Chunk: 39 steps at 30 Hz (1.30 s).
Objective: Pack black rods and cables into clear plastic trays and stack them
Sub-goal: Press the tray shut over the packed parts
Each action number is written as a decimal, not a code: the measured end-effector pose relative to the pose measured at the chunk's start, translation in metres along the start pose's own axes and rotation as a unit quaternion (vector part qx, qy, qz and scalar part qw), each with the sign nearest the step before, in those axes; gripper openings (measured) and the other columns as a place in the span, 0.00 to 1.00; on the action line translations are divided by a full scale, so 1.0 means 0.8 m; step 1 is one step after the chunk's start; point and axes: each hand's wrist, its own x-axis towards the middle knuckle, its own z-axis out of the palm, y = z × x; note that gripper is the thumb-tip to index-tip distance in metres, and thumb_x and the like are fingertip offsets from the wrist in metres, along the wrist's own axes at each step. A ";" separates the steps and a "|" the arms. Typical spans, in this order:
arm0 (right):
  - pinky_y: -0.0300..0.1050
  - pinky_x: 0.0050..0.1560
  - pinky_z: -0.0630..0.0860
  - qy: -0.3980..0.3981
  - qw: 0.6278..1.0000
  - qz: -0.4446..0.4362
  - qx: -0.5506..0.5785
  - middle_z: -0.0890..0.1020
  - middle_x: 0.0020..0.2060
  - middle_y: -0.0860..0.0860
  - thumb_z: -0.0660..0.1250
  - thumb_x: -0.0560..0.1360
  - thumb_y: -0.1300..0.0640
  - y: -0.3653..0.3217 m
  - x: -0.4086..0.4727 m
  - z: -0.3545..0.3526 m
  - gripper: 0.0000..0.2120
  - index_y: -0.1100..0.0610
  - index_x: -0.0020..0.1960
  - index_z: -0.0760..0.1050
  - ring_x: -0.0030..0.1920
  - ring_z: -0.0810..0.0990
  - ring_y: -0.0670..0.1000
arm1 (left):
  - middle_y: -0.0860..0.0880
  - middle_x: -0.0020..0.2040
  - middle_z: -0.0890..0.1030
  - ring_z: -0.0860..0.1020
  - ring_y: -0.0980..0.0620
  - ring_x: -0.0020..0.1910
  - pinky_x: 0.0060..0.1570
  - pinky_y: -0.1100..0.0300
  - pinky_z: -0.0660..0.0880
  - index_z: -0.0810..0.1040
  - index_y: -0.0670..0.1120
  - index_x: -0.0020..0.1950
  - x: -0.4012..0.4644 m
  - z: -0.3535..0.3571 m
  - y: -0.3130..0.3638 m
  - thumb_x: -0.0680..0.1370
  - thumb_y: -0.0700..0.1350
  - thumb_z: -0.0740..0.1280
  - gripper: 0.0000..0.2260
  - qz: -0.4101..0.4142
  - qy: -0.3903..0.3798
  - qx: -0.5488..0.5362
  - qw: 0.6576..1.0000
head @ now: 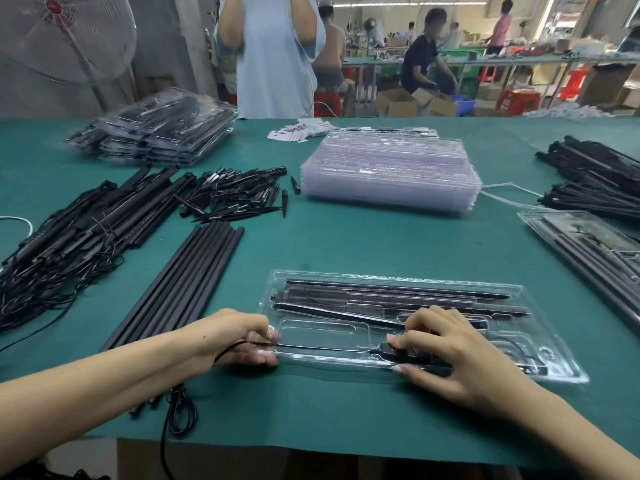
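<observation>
Your left hand [239,337] pinches a thin black cable [322,348] at the near-left corner of the clear tray [554,362]. Your right hand [446,348], fingers curled, presses the cable's plug [391,351] into the tray's front channel, with black rods [398,291] lying just beyond your knuckles.

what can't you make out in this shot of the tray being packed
Head view only:
- Black connector in the clear tray: mostly hidden under the right hand.
- Cable: its lower run is cut off by the bottom edge.
- Filled tray at right: cut off by the right edge.
- White labels: print too small to read.
- Stacked filled trays: contents blurred.
- Left hand: curled fingers hide its grip on the cable.
</observation>
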 end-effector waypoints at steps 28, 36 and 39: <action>0.41 0.52 0.69 -0.033 0.999 0.000 0.020 0.75 0.47 0.43 0.62 0.75 0.37 0.005 0.000 -0.011 0.18 0.46 0.59 0.76 0.48 0.73 0.44 | 0.40 0.44 0.84 0.84 0.40 0.37 0.33 0.59 0.81 0.77 0.33 0.49 -0.005 -0.018 0.014 0.76 0.34 0.62 0.07 -0.055 -0.053 -0.036 0.996; 0.45 0.56 0.67 0.011 0.996 0.017 -0.092 0.76 0.54 0.48 0.62 0.71 0.32 0.005 -0.017 -0.010 0.29 0.50 0.63 0.75 0.54 0.73 0.48 | 0.43 0.46 0.84 0.84 0.47 0.36 0.31 0.65 0.79 0.80 0.37 0.52 -0.005 -0.009 0.010 0.69 0.49 0.73 0.19 -0.011 -0.061 0.034 0.998; 0.45 0.57 0.67 0.025 0.996 0.037 -0.080 0.74 0.58 0.47 0.62 0.72 0.33 0.007 -0.023 -0.015 0.30 0.48 0.68 0.70 0.56 0.71 0.47 | 0.45 0.42 0.84 0.83 0.48 0.34 0.27 0.66 0.77 0.79 0.37 0.50 -0.002 -0.009 0.006 0.72 0.49 0.71 0.16 0.015 -0.069 0.049 0.996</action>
